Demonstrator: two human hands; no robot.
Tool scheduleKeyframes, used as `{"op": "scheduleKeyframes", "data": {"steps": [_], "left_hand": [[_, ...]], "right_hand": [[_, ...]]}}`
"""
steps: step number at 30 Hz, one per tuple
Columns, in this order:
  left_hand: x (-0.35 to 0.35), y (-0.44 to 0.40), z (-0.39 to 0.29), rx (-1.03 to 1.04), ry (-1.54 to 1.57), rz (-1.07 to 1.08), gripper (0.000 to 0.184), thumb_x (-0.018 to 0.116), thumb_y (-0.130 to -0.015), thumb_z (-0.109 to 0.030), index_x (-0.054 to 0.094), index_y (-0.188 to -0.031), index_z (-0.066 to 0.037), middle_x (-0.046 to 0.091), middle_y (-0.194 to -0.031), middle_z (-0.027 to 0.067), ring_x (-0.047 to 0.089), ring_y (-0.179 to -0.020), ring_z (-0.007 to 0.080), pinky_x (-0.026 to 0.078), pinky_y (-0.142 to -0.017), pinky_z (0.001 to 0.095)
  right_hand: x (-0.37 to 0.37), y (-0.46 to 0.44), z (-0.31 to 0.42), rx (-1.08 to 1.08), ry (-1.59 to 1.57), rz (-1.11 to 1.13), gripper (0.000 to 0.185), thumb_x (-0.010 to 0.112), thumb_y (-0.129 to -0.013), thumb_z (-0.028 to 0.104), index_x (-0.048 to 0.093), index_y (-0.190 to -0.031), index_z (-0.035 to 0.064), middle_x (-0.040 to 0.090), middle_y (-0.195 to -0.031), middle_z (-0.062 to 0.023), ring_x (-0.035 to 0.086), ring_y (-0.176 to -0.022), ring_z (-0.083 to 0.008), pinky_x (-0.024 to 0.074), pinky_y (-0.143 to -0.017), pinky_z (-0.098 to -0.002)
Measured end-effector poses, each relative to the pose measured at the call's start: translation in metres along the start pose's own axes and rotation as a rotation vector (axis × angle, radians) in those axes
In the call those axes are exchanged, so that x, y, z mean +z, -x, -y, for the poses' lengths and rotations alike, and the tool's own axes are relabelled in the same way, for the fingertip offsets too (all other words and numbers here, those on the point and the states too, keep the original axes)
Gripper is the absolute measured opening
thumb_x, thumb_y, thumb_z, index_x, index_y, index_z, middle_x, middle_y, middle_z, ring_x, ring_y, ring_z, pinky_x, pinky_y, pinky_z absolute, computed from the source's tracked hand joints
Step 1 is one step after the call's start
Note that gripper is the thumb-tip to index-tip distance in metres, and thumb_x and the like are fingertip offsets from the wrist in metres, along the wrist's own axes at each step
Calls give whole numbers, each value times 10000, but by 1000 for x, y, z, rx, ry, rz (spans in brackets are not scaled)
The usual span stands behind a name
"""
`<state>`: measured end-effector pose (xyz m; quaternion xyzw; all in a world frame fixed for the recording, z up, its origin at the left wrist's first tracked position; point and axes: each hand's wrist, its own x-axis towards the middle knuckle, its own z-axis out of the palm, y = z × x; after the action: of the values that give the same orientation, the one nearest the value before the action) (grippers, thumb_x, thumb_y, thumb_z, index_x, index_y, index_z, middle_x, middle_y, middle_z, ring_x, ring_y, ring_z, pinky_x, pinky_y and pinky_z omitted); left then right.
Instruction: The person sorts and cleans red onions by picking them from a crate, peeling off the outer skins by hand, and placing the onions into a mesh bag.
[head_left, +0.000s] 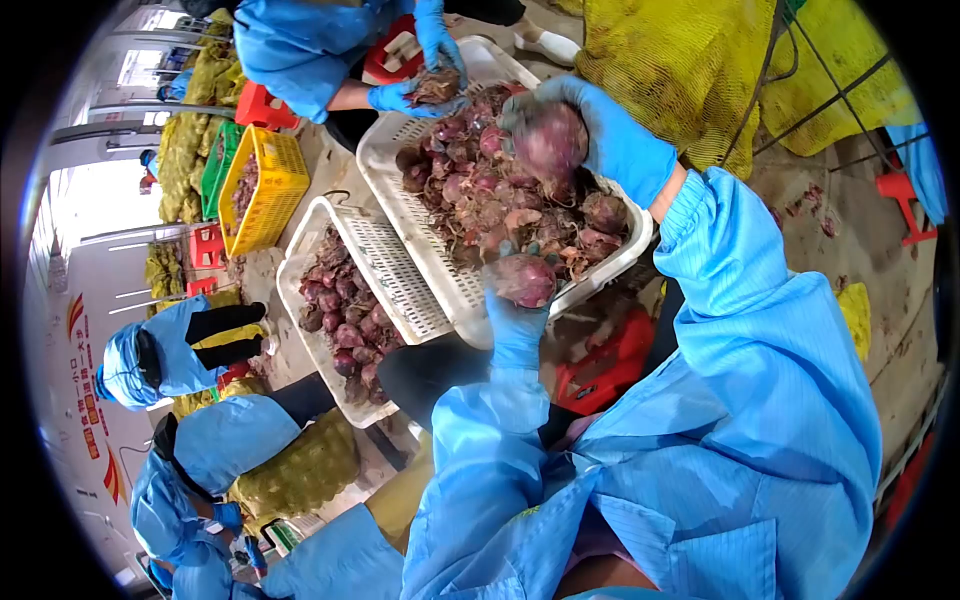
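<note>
Onions (482,192) lie in a crate (402,215) below the right fingers (612,130), with a second crate (382,275) left of the left fingers (517,318), a basket (288,180) farther left, mesh netting (665,65) beyond the right fingers, and a stool (610,362) right of the left.

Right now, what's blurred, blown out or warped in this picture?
Head view: the upper onion in the right hand looks motion-smeared, the lower onion in the left hand softer too; windows at the left glare white; metal bars bow near the left edge; black surrounds the rounded image; the heaped onions look sharper.
</note>
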<state>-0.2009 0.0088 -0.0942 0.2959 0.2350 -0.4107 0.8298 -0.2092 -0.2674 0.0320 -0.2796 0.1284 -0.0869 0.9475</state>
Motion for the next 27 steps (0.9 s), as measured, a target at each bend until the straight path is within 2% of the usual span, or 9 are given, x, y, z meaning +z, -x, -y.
{"op": "scheduleKeyframes", "data": {"steps": [5, 6, 9, 10, 13, 14, 20, 24, 27], "left_hand": [[9, 17, -26, 196, -108, 173, 542, 543, -930, -462, 456, -1357, -139, 564, -1254, 84, 543, -1150, 264, 479, -941, 458], [23, 28, -29, 257, -141, 195, 606, 622, -904, -288, 363, -1426, -121, 524, -1294, 87, 533, -1164, 250, 481, -944, 423], [35, 40, -44, 373, -425, 336, 589, 604, -860, -125, 382, -1401, -55, 526, -1304, 140, 514, -1204, 279, 390, -1057, 479], [63, 57, -41, 377, -453, 350, 704, 587, -795, 5, 313, -1440, -60, 507, -1308, 148, 526, -1185, 257, 430, -1029, 417], [69, 61, -49, 408, -668, 347, 766, 558, -766, 48, 266, -1465, -62, 476, -1334, 135, 531, -1170, 242, 460, -992, 359], [73, 63, -53, 339, -669, 332, 862, 604, -734, 102, 244, -1488, -110, 309, -1465, 94, 469, -1236, 215, 481, -933, 299], [104, 76, -61, 317, -1177, 316, 900, 620, -718, 111, 212, -1497, -83, 388, -1409, 124, 463, -1248, 227, 484, -949, 319], [120, 78, -61, 573, -1571, 372, 941, 704, -695, 35, 203, -1490, -33, 425, -1369, 157, 477, -1211, 232, 441, -993, 332], [103, 68, -76, 631, -1559, 354, 907, 686, -675, 55, 239, -1463, 2, 401, -1392, 155, 476, -1209, 239, 419, -1018, 341]], "right_hand": [[7, 13, -33, 251, 650, 191, 397, 582, -811, 177, 608, -1151, -26, 668, -1087, -124, 620, -999, -192, 463, -932, -290], [2, 15, -46, 280, 707, 278, 388, 575, -820, 183, 614, -1146, -24, 659, -1104, -118, 602, -1030, -189, 442, -953, -296], [-35, 14, -99, 48, 921, 565, 415, 587, -847, 168, 559, -1229, 8, 580, -1215, -142, 523, -1152, -215, 387, -1010, -311], [-47, 13, -118, -39, 959, 613, 428, 591, -856, 163, 541, -1256, 18, 553, -1252, -150, 497, -1192, -224, 368, -1029, -316], [-26, 21, -117, 266, 940, 476, 695, 597, -873, 434, 414, -1401, 21, 409, -1441, -185, 386, -1329, -245, 284, -1095, -330], [-20, 25, -113, 254, 947, 446, 664, 606, -883, 372, 415, -1394, -6, 468, -1389, -174, 437, -1273, -227, 319, -1068, -313], [4, 36, -103, 264, 1151, 429, 694, 628, -841, 439, 464, -1360, 9, 596, -1232, -190, 566, -1126, -267, 411, -985, -335], [-3, 27, -130, 182, 846, 595, 462, 703, -787, 259, 602, -1176, 30, 655, -1001, -31, 549, -884, -120, 458, -804, -271], [2, 26, -133, 171, 569, 587, 472, 633, -855, 245, 558, -1272, 37, 662, -1088, -54, 555, -982, -134, 423, -915, -279]]}}
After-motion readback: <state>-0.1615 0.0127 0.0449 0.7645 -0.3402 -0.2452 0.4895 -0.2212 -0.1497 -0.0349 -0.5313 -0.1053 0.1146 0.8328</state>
